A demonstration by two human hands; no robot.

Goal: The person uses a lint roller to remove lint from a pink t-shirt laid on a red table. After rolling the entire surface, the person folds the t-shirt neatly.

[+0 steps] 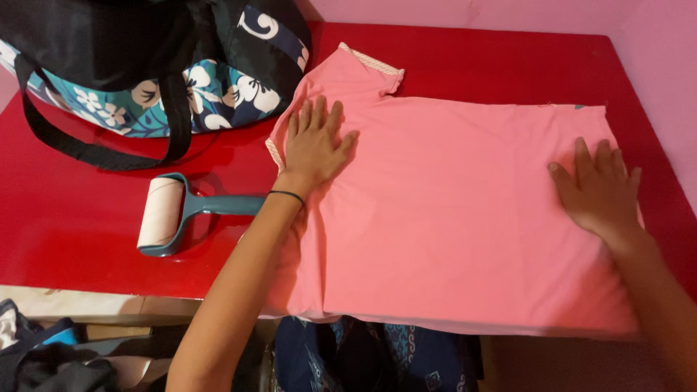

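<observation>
A pink shirt (450,210) lies spread flat on a red table (80,218), its collar end to the left with a pale trimmed sleeve (370,62) at the top. My left hand (314,141) presses flat on the shirt near the collar, fingers apart, a thin black band on the wrist. My right hand (597,187) rests flat on the shirt's right end, fingers spread. Neither hand holds anything.
A lint roller (170,214) with a teal handle lies on the table left of the shirt. A dark bag (160,65) with a blue floral print and black straps stands at the back left. Dark patterned clothes (363,359) lie below the table's front edge. Pink walls close off the back and right.
</observation>
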